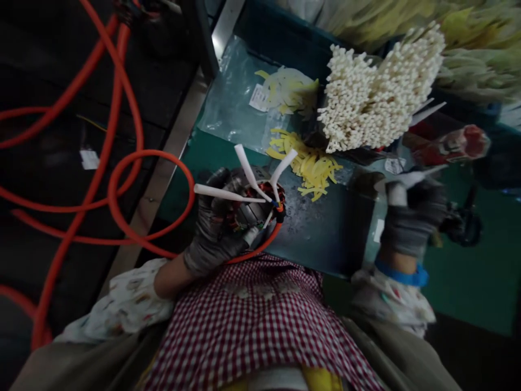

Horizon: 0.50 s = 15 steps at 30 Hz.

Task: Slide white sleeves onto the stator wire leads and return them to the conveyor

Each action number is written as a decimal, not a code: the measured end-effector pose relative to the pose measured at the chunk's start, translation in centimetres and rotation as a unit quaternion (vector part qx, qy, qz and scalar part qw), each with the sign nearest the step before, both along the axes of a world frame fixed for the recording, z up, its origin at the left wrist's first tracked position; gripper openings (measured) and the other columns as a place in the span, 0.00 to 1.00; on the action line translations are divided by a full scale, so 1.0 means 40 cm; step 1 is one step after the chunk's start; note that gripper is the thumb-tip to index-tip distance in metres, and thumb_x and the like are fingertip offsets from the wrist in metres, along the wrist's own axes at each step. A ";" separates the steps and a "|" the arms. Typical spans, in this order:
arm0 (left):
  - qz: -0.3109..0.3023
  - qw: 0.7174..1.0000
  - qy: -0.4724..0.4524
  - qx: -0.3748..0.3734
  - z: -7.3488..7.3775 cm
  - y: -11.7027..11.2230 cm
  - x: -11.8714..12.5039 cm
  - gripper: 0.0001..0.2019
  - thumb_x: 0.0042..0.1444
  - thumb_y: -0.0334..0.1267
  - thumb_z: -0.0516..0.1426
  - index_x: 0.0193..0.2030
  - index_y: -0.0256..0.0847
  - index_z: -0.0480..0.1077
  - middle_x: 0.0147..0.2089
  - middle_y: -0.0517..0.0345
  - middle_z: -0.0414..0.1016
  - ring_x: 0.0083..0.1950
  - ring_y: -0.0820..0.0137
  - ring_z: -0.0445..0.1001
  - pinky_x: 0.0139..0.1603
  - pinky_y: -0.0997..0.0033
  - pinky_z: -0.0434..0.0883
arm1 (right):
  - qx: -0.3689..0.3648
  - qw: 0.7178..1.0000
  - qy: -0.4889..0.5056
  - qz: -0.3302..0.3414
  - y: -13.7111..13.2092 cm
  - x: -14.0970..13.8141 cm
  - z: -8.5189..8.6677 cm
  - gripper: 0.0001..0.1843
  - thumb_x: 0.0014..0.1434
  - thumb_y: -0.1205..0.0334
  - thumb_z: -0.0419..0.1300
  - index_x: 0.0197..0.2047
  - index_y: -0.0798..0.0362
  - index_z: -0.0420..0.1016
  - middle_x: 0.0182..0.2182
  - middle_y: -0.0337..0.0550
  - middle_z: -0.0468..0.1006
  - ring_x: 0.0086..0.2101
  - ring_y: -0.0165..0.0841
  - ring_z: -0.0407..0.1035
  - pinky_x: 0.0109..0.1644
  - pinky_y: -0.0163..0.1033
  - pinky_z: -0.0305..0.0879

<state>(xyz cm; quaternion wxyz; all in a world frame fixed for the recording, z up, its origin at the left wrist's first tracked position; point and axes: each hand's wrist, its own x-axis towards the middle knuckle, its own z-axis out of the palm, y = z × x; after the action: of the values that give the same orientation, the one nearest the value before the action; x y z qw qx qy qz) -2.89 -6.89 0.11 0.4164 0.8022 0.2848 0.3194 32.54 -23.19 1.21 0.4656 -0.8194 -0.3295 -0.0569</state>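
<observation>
My gloved left hand is wrapped round a round wound motor stator, held just above my lap at the table's near edge. Three white sleeve tubes stick up out of the stator's coloured wires. My gloved right hand is raised at the right, blurred by motion, and pinches white tubes near its fingertips. A thick upright bundle of white tubes stands behind, between the two hands.
Yellow strips lie loose on the green table, more on a clear plastic bag. Orange hose loops over the dark floor at left. A red-tipped tool lies at the right. Pale fibre bundles fill the back.
</observation>
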 end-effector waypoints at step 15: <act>0.008 0.991 0.006 0.133 -0.055 -0.030 -0.042 0.45 0.68 0.54 0.65 0.85 0.62 0.47 0.87 0.60 0.53 0.89 0.42 0.47 0.90 0.32 0.51 | -0.048 0.942 0.111 0.314 -0.002 -0.485 0.018 0.16 0.68 0.57 0.71 0.58 0.42 0.87 0.40 0.41 0.92 0.35 0.41 0.87 0.37 0.43 0.87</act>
<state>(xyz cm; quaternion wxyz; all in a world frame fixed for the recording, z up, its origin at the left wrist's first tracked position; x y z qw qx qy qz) -4.56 -8.09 -2.11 0.3017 0.8499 0.2487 0.3533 13.15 -23.26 1.91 0.4538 -0.6967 -0.5186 0.1997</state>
